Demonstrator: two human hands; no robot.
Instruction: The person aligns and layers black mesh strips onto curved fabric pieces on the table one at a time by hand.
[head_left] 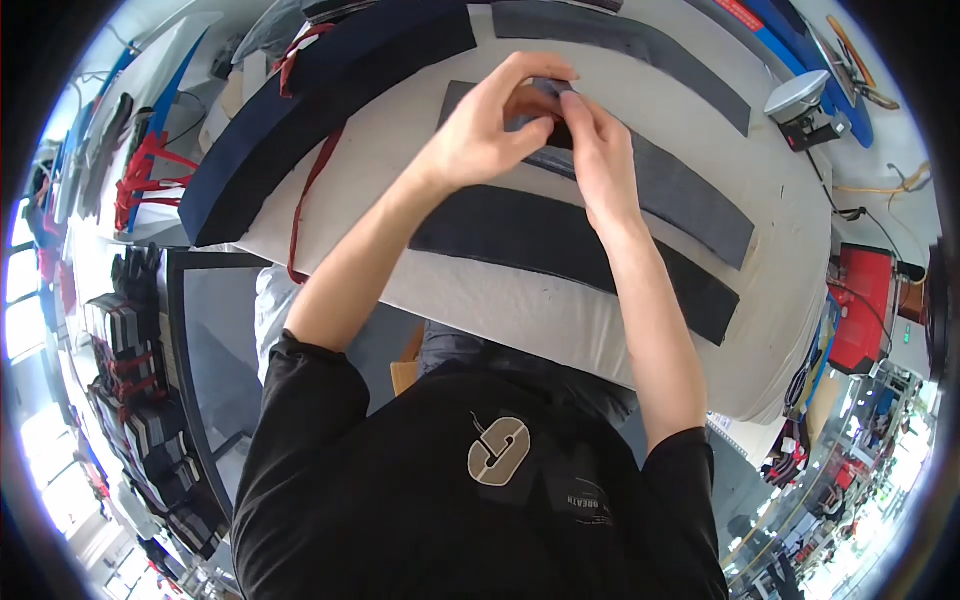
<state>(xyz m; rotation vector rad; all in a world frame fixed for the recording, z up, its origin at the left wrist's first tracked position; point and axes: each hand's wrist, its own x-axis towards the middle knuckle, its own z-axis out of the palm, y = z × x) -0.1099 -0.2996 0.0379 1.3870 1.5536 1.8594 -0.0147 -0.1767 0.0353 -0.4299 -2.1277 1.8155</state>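
My left hand point(490, 125) and my right hand point(602, 160) meet over a grey fabric strip point(680, 185) on the pale padded table point(790, 240). Between the fingers of both hands is a piece of the grey fabric, raised and partly hidden by the fingers. The fingers of my left hand curl round it; those of my right hand pinch its right side. Nearer my body lies a black strip point(520, 235), flat. Beyond my hands another grey strip point(620, 45) lies along the far side of the table.
Stacked dark navy fabric point(300, 120) curves along the left, with a red ribbon point(315, 195) beside it. A grey metal device point(800, 97) stands at the right rear, near a red box point(862, 310). Folded dark textiles point(130, 370) are at the lower left.
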